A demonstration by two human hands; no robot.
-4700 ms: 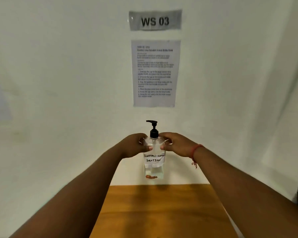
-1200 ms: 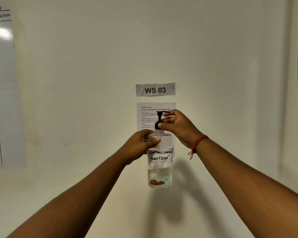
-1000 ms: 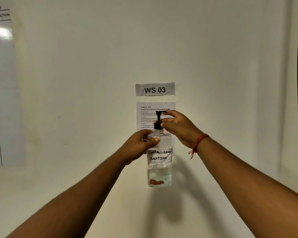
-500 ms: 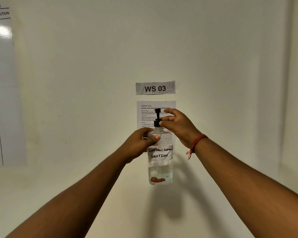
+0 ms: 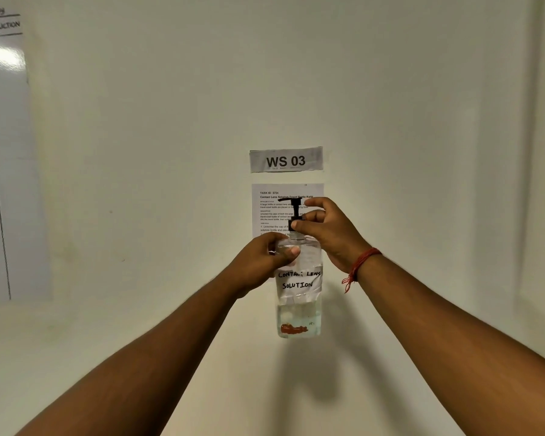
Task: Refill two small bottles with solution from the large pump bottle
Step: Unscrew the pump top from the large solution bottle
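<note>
1. A pale wall (image 5: 422, 152) fills nearly the whole view, and everything else is seen against it.
2. A glossy whiteboard (image 5: 4, 171) hangs at the far left edge, with handwriting at its top and a dark vertical line running down it.
3. The large pump bottle (image 5: 299, 297) is held up in the air in front of the wall, upright and central. It is clear plastic with liquid showing in its lower part, a small orange mark near its base, and a white label hand-lettered "CONTACT LENS SOLUTION".
4. A printed instruction sheet (image 5: 274, 212) is fixed to the wall behind the bottle, its lower part hidden by the bottle and both hands.
5. A grey sign (image 5: 286, 159) reading "WS 03" sits just above that sheet.
6. The left hand (image 5: 265, 262) grasps the bottle's shoulder, thumb across the front and fingers wrapped behind.
7. The right hand (image 5: 331, 234) pinches the black collar at the base of the pump, its fingers curled around it.
8. The black pump head (image 5: 294, 204) stands upright above the collar, nozzle pointing left.
9. A red thread bracelet (image 5: 359, 265) circles the right wrist, its loose ends hanging down.
</note>
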